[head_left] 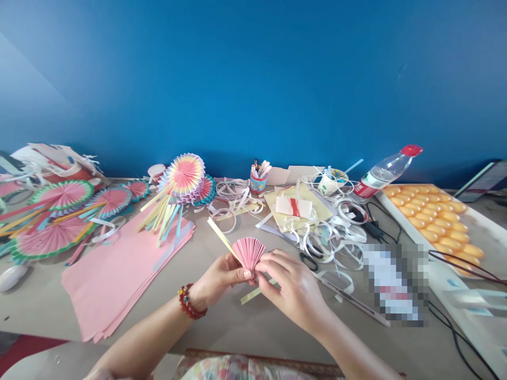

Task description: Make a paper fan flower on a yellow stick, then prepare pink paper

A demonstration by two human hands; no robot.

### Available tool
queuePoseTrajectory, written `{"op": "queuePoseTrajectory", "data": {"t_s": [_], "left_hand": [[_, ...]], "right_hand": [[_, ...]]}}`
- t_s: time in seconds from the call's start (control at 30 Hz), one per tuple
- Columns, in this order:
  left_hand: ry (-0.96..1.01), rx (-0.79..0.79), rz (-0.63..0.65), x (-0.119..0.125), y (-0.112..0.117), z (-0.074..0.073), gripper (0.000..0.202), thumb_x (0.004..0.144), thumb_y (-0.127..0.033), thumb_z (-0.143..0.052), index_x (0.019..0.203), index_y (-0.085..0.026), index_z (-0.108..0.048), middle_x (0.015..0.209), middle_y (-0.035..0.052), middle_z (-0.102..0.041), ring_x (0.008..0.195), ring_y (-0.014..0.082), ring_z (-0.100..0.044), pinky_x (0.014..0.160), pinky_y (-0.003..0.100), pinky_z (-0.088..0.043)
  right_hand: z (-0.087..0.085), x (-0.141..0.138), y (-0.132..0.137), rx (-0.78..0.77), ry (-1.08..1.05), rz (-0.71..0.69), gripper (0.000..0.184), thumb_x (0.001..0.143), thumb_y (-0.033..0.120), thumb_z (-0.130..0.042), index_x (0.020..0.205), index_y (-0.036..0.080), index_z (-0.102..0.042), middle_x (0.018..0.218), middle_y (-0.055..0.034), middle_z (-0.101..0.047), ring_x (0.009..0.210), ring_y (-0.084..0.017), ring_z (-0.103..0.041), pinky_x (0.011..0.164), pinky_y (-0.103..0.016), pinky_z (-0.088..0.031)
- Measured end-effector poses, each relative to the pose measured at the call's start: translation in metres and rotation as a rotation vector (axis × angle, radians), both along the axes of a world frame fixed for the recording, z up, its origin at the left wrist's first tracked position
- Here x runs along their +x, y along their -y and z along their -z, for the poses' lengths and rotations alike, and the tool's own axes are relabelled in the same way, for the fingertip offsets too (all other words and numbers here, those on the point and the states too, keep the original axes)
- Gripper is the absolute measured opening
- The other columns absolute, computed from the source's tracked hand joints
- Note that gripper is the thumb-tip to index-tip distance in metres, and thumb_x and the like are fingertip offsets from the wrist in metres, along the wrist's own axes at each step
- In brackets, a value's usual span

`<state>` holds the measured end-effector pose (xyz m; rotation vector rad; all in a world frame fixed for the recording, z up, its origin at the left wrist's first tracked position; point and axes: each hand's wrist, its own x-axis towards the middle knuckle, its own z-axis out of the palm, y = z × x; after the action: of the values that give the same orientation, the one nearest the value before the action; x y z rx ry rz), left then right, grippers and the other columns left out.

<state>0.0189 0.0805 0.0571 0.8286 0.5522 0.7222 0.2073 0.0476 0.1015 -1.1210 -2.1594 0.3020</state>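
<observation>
Over the table's middle I hold a pink pleated paper fan [248, 252], spread partway open, with a pale yellow paper strip [221, 234] sticking out at its upper left. My left hand [227, 273], a beaded bracelet on its wrist, pinches the gathered base between thumb and fingers. From the other side my right hand [289, 282] has its fingers closed at the fan's lower right edge; the fingertips are partly hidden. Beneath the hands another pale yellow strip [253, 296] lies on the table.
Pink paper sheets [114, 269] are stacked at left, beside finished paper fans [63, 196]. Curled white paper strips [336, 237], scissors [311, 261] and a craft knife [356, 302] lie at right. Farther back are a pen cup [258, 182], a plastic bottle [384, 171] and an orange-bumped board [433, 216].
</observation>
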Motion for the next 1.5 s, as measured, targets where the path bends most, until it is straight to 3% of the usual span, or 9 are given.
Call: {"op": "queuePoseTrajectory", "data": {"t_s": [0.73,0.9,1.0,1.1,1.5], "left_hand": [[0.013,-0.055,-0.004,0.0012,0.0008,0.0011,0.027,0.072,-0.029,-0.084,0.09,-0.011,-0.072,0.079,0.0048,-0.07,0.069,0.0121,-0.063,0.073,0.023,-0.051],[0.005,-0.086,-0.02,0.0001,0.0015,0.0029,0.026,0.07,-0.026,-0.085,0.089,-0.012,-0.072,0.079,0.0037,-0.069,0.07,0.0115,-0.062,0.069,0.02,-0.05],[0.015,-0.099,-0.009,-0.001,0.0014,0.0022,0.023,0.073,-0.025,-0.083,0.088,-0.012,-0.072,0.078,0.0034,-0.068,0.071,0.0116,-0.062,0.07,0.021,-0.05],[0.032,-0.096,0.001,-0.0009,0.0008,0.0013,0.026,0.074,-0.026,-0.082,0.093,-0.012,-0.072,0.084,0.0049,-0.07,0.075,0.0128,-0.063,0.075,0.024,-0.052],[0.025,-0.058,-0.002,-0.0002,0.0017,0.0015,0.023,0.076,-0.026,-0.081,0.092,-0.012,-0.073,0.083,0.0037,-0.071,0.072,0.0108,-0.063,0.073,0.02,-0.05]], "right_hand": [[-0.0023,0.0022,-0.0013,-0.109,-0.003,0.002,0.01,0.09,0.012,-0.057,0.086,0.021,-0.061,0.081,-0.0027,-0.066,0.08,-0.018,-0.06,0.072,-0.029,-0.045],[-0.0015,0.0026,0.001,-0.086,-0.011,0.023,0.004,0.089,0.024,-0.064,0.087,0.021,-0.063,0.081,-0.0027,-0.068,0.079,-0.019,-0.062,0.07,-0.029,-0.045],[-0.0048,0.0059,0.0001,-0.123,-0.019,0.007,0.012,0.087,0.032,-0.068,0.091,0.021,-0.064,0.086,-0.0029,-0.07,0.083,-0.019,-0.063,0.07,-0.028,-0.045],[-0.0075,0.0078,-0.0018,-0.138,-0.034,-0.007,0.004,0.091,0.025,-0.063,0.089,0.022,-0.065,0.084,-0.0007,-0.07,0.081,-0.016,-0.063,0.071,-0.027,-0.045],[-0.0048,0.0023,-0.0006,-0.181,-0.032,0.038,0.009,0.087,0.014,-0.06,0.086,0.022,-0.063,0.081,-0.001,-0.067,0.08,-0.017,-0.061,0.07,-0.026,-0.043]]}}
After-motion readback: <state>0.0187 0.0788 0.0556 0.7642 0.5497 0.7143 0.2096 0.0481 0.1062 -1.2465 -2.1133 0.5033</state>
